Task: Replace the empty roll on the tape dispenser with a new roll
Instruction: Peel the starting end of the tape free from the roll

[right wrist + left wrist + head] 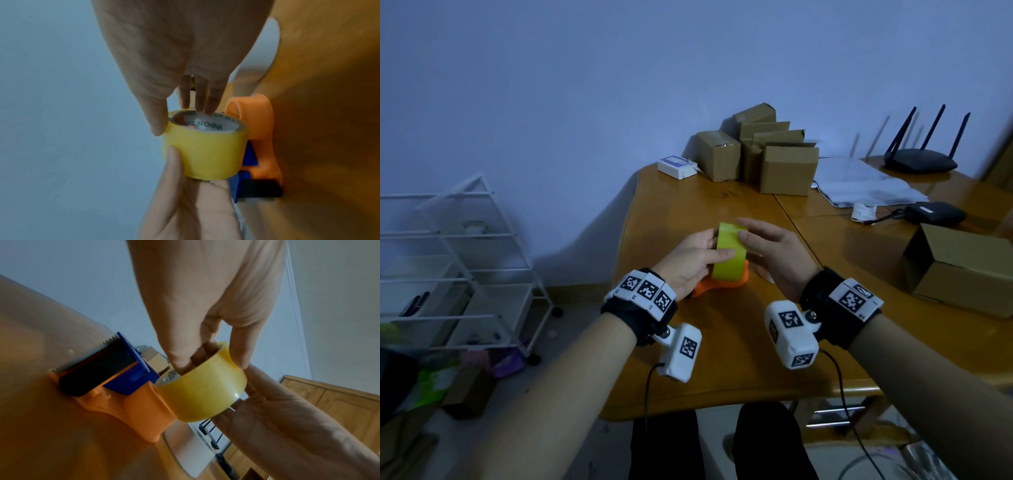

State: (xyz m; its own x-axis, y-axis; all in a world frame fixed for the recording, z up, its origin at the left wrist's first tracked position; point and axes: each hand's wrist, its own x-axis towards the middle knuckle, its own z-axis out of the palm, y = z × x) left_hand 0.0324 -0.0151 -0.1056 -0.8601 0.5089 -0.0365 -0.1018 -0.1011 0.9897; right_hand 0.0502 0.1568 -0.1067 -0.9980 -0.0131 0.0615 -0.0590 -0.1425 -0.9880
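Note:
A yellow tape roll [729,257] hangs just above the orange tape dispenser [722,286], which lies on the wooden table [722,359]. My left hand [717,246] grips the roll, thumb on its outer face and fingers inside the core [191,360]. My right hand [743,234] pinches the roll's far rim, thumb outside and fingertips [205,107] at the core's edge. In the left wrist view the dispenser [123,402] shows a blue flap, a black roller and a toothed blade. A pale empty core [265,53] lies on the table behind the dispenser [263,129].
Several closed cardboard boxes [774,154] stand at the table's back with a small white box [676,167]. An open carton [962,267], papers [866,185], a black device [935,214] and a router [919,161] sit right. A white wire rack [465,257] stands left of the table.

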